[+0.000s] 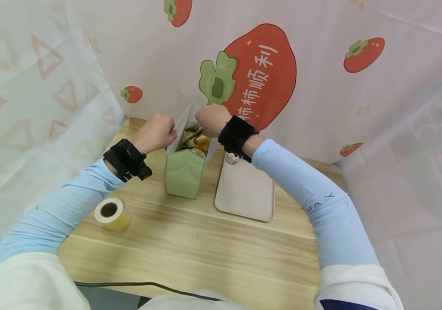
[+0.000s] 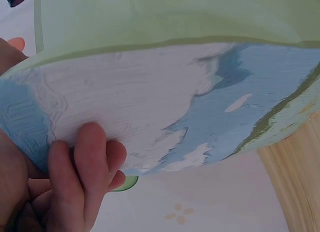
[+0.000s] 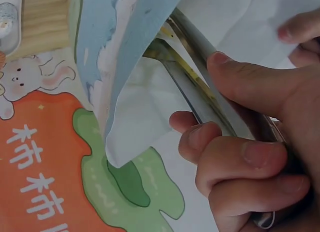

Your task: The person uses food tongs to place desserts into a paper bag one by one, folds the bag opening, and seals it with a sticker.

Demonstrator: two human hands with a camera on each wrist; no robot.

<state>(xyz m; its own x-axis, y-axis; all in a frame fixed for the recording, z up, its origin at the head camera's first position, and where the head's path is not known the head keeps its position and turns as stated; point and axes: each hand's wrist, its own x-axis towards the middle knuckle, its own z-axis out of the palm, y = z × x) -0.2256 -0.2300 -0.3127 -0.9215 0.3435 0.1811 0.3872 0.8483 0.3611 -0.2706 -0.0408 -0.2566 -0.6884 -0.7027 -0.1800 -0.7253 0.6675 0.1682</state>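
A paper bag (image 1: pixel 184 174), pale green in front with a blue and white picture on its side (image 2: pixel 150 106), stands open-topped on the table. My left hand (image 1: pixel 155 134) grips the bag's upper left side, its fingers (image 2: pixel 92 157) lying against the printed outside; the thumb is hidden. Above the bag's mouth, my right hand (image 1: pixel 213 119) holds metal tongs (image 1: pixel 193 135), thumb on one arm and fingers curled round the other. The tongs (image 3: pixel 200 41) reach down into the bag, and their tips are hidden. Golden-brown, bread-like pieces (image 1: pixel 203 143) show inside.
A beige tray (image 1: pixel 246 189) lies right of the bag, with a small round whitish item (image 1: pixel 231 158) at its far left corner. A roll of labels or tape (image 1: pixel 112 214) stands at the left. A black cable (image 1: pixel 151 283) runs along the near edge. Printed curtains enclose the table.
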